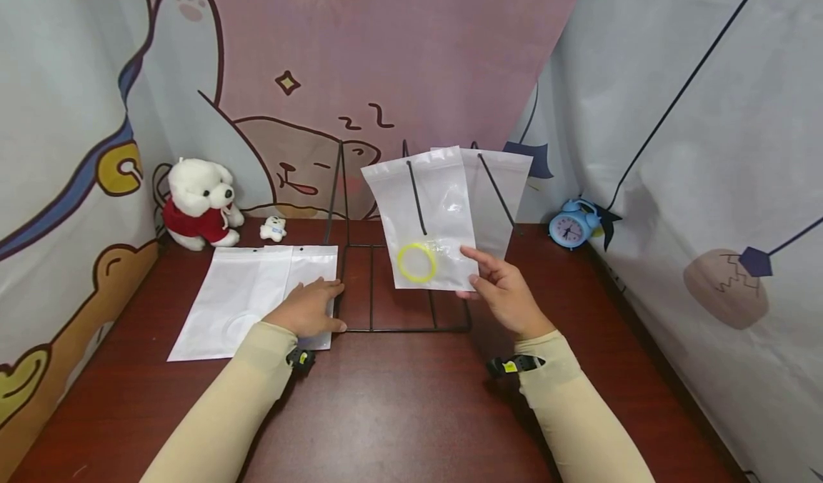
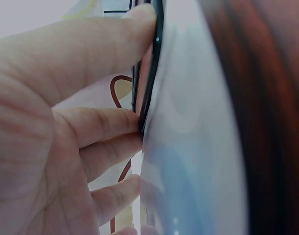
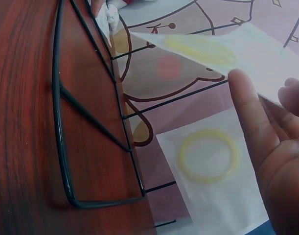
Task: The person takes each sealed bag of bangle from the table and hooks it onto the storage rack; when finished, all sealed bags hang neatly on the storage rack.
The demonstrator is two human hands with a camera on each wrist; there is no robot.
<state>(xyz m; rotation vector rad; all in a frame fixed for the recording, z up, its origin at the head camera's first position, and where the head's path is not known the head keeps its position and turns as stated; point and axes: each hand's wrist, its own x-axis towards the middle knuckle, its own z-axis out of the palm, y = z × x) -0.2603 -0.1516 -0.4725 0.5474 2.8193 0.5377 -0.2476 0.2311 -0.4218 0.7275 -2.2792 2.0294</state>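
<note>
My right hand pinches the lower right corner of a white zip bag between thumb and fingers. This bag hangs by its top hole on the middle prong of a black wire rack, and a yellow ring shows through it. Behind it, on the right prong, hangs a second white bag; the right wrist view shows a yellow ring in it too. With fingers spread, my left hand touches the rack's left base wire, over the edge of white bags lying flat.
At the back left sit a white plush dog in red and a small white figurine. A blue alarm clock stands at the back right. Printed curtains enclose the dark red table.
</note>
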